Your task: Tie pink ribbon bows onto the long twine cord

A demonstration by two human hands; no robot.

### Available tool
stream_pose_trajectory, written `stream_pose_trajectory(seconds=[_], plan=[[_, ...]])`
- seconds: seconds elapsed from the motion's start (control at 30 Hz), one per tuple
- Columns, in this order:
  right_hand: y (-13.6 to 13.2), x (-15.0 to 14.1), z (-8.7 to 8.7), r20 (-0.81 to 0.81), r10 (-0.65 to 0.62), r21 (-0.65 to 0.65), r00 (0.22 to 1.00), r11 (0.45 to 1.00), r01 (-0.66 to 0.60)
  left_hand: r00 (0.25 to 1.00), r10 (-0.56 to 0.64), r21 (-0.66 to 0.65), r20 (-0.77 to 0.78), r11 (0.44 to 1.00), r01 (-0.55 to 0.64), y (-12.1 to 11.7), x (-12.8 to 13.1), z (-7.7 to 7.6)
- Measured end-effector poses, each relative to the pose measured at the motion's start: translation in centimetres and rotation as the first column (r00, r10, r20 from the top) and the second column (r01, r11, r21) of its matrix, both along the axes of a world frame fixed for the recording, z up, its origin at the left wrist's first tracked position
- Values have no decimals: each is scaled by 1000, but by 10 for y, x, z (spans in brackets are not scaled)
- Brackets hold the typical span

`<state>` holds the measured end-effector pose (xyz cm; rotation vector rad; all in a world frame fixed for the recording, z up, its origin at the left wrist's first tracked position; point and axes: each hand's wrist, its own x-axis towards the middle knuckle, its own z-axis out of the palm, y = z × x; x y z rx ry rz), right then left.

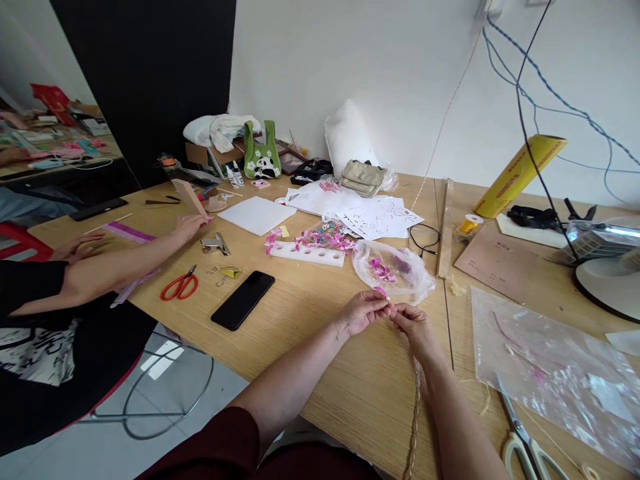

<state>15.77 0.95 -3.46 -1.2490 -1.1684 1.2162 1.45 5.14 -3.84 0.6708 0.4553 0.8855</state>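
My left hand (363, 311) and my right hand (415, 325) meet above the wooden table (320, 347), fingertips pinched together on a tiny pink piece (388, 305) that I cannot make out clearly. A braided tan cord (414, 413) runs from the hands down toward me. Just beyond my fingers lies a clear plastic bag (395, 270) holding pink and purple bits. A white holder with round holes (313, 252) carries pink flowers to the left of the bag.
A black phone (243, 300), red scissors (180, 287) and a metal clip (216, 244) lie left of my hands. Another person's arm (125, 263) reaches over the table at left. A plastic sheet (555, 373) and white-handled scissors (525, 447) sit at right, a yellow roll (520, 175) behind.
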Motion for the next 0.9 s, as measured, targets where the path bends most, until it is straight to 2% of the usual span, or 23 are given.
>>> stream_pose_trajectory(seconds=[0.1,0.23,0.4,0.53,0.67,0.83,0.9], plan=[[-1,1,2,-41,25,-31,999,999,-27,999,31,1,7,1000,-31,-1,0,2],[-3,3,5,-18,31,-44,999,999,-31,999,21,23,24,1000,-21,1,-1,3],[-1,11,7,133,37,-20,990,999,-35,1000,21,15,-3,1000,-21,2,-1,1],[-2,23,9,291,-47,-14,956,998,53,998,56,6,-1,998,-56,4,-4,3],[-6,23,18,221,-197,92,955,979,181,999,32,40,-25,999,-31,5,-7,7],[-9,0,21,103,-55,85,993,995,46,997,-23,105,-70,994,30,2,-6,8],[-7,-6,17,101,-55,75,993,996,47,996,-32,122,-81,992,42,2,-5,7]])
